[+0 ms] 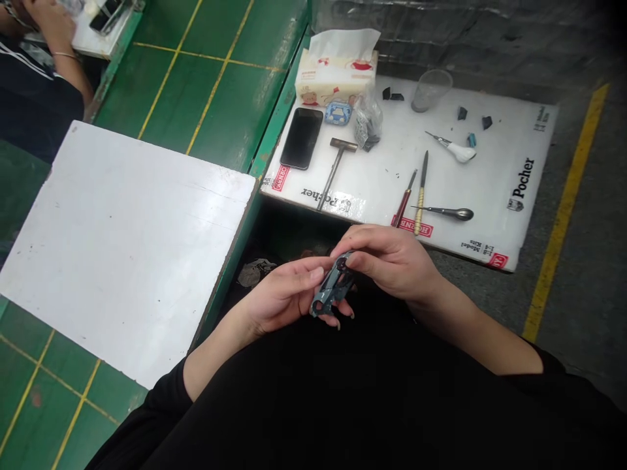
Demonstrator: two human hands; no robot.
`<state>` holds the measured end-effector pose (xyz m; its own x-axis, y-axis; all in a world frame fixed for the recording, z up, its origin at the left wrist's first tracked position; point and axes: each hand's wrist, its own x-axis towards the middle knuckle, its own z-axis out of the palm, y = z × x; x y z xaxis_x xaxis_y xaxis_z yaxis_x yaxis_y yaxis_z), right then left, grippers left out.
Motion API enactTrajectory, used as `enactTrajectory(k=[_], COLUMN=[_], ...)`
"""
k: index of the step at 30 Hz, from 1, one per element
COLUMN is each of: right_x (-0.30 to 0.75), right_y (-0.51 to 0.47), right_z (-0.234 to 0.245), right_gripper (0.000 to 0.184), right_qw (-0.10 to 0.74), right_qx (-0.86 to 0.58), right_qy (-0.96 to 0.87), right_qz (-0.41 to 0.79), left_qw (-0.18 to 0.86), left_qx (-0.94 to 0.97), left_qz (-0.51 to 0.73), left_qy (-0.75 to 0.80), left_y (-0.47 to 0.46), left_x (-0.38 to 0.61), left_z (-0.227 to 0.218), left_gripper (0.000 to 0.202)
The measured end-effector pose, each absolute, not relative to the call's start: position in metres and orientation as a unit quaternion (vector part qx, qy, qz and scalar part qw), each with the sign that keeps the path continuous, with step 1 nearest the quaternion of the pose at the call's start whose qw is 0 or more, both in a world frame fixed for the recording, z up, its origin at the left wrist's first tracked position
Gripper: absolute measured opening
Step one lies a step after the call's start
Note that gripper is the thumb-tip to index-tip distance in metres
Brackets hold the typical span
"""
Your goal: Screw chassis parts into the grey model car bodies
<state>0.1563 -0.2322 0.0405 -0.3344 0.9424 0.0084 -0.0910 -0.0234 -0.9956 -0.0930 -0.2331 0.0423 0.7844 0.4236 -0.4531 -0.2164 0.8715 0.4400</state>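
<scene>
Both my hands hold a small blue-grey model part (333,287), a slim piece with round holes at its ends. My left hand (284,294) cradles its lower end between thumb and fingers. My right hand (386,261) pinches its upper end from above, and those fingers hide part of it. Just beyond my hands lies a white Pocher board (470,189) holding a small hammer (336,171), a white-handled awl (458,151), and several slim hand tools, such as a steel-shanked tool (448,211).
The board also holds a black phone (302,138), a plastic cup (431,90), a bag of small dark parts (368,121), and a tissue pack (336,77). A white panel (122,248) lies on a green workbench (210,111) to my left. A co-worker's hands (51,19) work at the far left.
</scene>
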Motion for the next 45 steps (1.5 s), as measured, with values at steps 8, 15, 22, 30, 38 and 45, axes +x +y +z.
enactTrajectory(k=[8, 15, 22, 30, 38, 45], right_x=[0.152, 0.146, 0.143, 0.13, 0.232, 0.334], right_y=[-0.219, -0.214, -0.213, -0.22, -0.225, -0.237], right_z=[0.052, 0.053, 0.047, 0.042, 0.019, -0.012], right_gripper=[0.024, 0.022, 0.035, 0.044, 0.052, 0.041], right_qw=[0.368, 0.375, 0.367, 0.357, 0.29, 0.215], right_qx=[-0.426, -0.408, -0.397, -0.454, -0.725, -0.785], right_qy=[-0.627, -0.653, -0.638, -0.549, -0.581, -0.552], right_qz=[0.538, 0.517, 0.549, 0.604, 0.23, 0.181], left_qw=[0.918, 0.909, 0.914, 0.906, 0.888, 0.881], left_qx=[0.201, 0.209, 0.223, 0.239, 0.216, 0.226], left_qz=[0.169, 0.182, 0.164, 0.168, 0.245, 0.308], left_qy=[0.297, 0.311, 0.297, 0.306, 0.323, 0.28], left_y=[-0.235, -0.235, -0.231, -0.224, -0.217, -0.21], left_x=[-0.098, -0.1, -0.103, -0.101, -0.125, -0.138], left_z=[0.039, 0.032, 0.029, 0.021, 0.025, 0.025], left_gripper=[0.056, 0.06, 0.07, 0.056, 0.064, 0.065])
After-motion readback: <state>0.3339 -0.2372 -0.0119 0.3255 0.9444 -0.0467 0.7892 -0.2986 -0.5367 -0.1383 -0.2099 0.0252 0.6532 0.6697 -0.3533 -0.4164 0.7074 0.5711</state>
